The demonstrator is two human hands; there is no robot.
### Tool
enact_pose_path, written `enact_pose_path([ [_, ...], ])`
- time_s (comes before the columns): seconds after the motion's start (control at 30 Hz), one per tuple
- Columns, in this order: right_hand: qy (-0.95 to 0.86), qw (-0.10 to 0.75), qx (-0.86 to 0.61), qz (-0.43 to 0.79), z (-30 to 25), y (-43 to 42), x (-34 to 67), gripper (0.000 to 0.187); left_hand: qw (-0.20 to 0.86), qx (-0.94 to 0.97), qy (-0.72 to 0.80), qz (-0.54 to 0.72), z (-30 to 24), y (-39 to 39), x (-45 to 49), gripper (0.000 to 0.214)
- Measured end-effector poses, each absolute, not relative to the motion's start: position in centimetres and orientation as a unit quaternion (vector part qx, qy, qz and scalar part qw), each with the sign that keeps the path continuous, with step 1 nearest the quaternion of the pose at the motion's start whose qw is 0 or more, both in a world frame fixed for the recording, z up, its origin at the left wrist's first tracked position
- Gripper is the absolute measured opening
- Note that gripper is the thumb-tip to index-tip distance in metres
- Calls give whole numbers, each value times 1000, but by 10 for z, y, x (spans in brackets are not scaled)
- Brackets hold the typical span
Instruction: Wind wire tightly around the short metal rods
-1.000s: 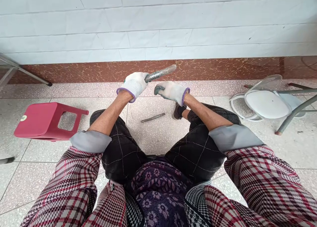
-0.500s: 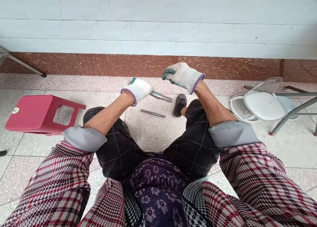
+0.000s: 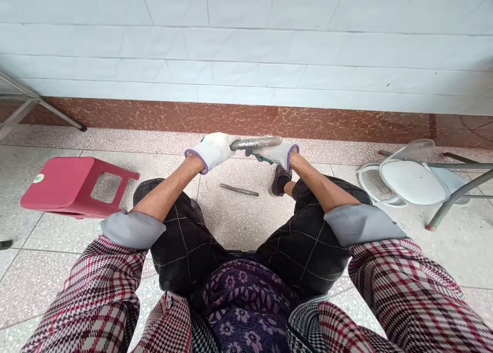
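My left hand (image 3: 219,148), in a white knit glove with a purple cuff, is closed round the near end of a greyish metal rod (image 3: 252,144). Silvery wire or tape seems wound about the rod's middle. My right hand (image 3: 274,153), gloved alike with a dark green palm side, lies just under and behind the rod's other end. Its fingers reach leftward, somewhat apart; whether they touch the rod I cannot tell. On the floor below both hands rests a thinner dark grey rod (image 3: 239,190).
A red plastic stool (image 3: 63,186) stands at left. To the right are a folding chair with a round white seat (image 3: 414,174) and grey metal legs. A tiled wall (image 3: 239,70) with a reddish-brown base strip runs ahead. My shoe (image 3: 280,181) is beside the thinner rod.
The right hand has come down and left to the rod. My left hand has tilted the rod from sloping downward to nearly level. The camera view has shifted upward.
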State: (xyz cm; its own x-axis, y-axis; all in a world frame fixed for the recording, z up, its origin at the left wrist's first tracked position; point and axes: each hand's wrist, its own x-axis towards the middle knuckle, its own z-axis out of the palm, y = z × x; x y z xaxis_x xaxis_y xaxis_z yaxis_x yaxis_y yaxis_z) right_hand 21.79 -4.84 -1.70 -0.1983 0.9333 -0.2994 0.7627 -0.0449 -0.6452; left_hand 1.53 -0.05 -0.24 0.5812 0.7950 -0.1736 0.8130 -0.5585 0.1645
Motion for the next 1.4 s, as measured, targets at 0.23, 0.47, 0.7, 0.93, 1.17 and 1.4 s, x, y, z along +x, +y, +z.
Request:
enact_pose_path([
  [0.23, -695, 111, -596, 388, -13, -72, 200, 28, 6, 864, 495, -95, -18, 22, 10, 39],
  [0.47, -686, 182, -621, 333, 9, -41, 216, 18, 1, 893, 422, -158, -24, 17, 19, 33],
  [0.7, -690, 198, -623, 310, -5, -12, 234, 17, 33, 905, 408, -114, -3, -1, 20, 41],
  [0.93, -674, 217, -606, 362, -17, -18, 219, 12, 81, 890, 446, -42, -2, 1, 7, 37],
  [1.17, -673, 207, -602, 376, -13, -57, 197, 26, 79, 846, 527, 8, -9, 19, 5, 35],
  [1.4, -686, 201, -591, 373, 3, -72, 198, 17, -22, 854, 515, -67, -25, 28, 6, 37],
])
